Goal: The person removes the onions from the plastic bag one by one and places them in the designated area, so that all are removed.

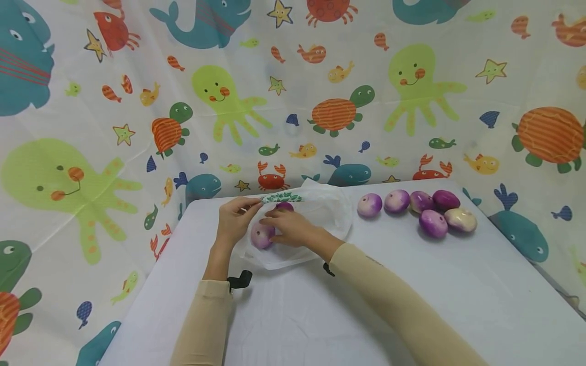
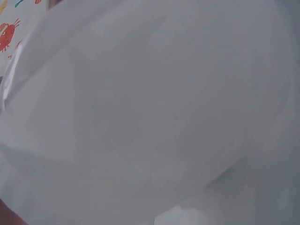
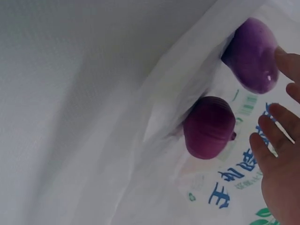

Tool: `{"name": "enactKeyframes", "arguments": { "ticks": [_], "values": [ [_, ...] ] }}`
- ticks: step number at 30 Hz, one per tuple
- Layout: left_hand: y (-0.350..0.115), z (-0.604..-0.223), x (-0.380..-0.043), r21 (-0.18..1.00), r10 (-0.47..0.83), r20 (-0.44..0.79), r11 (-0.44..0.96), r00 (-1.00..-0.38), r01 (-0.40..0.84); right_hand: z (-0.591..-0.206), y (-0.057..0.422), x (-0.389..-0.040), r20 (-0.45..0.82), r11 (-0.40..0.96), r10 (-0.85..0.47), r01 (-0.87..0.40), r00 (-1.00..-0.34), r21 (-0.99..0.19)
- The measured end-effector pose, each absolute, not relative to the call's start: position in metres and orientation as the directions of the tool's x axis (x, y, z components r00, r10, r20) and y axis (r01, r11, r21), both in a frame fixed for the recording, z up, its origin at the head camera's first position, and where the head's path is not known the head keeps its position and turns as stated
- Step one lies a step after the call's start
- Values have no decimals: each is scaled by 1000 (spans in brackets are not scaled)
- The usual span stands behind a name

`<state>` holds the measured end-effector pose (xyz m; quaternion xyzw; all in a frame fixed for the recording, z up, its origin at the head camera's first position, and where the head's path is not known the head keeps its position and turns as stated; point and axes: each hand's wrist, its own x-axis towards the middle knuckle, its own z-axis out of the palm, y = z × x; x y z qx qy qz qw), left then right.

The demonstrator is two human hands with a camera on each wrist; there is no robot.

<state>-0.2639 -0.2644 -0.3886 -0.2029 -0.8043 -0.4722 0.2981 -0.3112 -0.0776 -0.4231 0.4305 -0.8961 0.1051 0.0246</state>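
Note:
A white plastic bag (image 1: 327,216) with green leaf print lies spread on the table, its mouth open. My left hand (image 1: 232,218) pinches the bag's edge at the left, by the printed strip. Inside the bag lie two glossy purple onions, a paler one (image 1: 262,236) in front and a darker one (image 3: 209,127) behind. My right hand (image 1: 290,227) reaches over the bag with its fingers spread. In the right wrist view its thumb is right beside the paler onion (image 3: 255,56); whether they touch I cannot tell. Pale bag plastic (image 2: 150,103) fills the left wrist view.
On the right of the white table (image 1: 412,300) several more onions sit in a group, among them a purple one (image 1: 433,223) and a cream-coloured one (image 1: 461,220). A curtain (image 1: 293,66) printed with sea animals hangs behind and at the sides.

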Motion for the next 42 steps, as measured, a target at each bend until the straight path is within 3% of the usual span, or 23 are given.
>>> {"name": "enactKeyframes", "arguments": {
  "ticks": [19,30,42],
  "values": [
    [-264,-386,-261,654,40,651,476,-758,587,-433,-90,-307,135,569,-801,-812,-583,-131],
    [-264,-385,-260,650,36,657,480,-753,590,-438,-93,-305,139,570,-811,-821,-568,-33],
    [-264,-388,-263,627,40,684,477,-728,615,-448,-94,-306,193,652,-734,-756,-650,-66]
  ]
}}
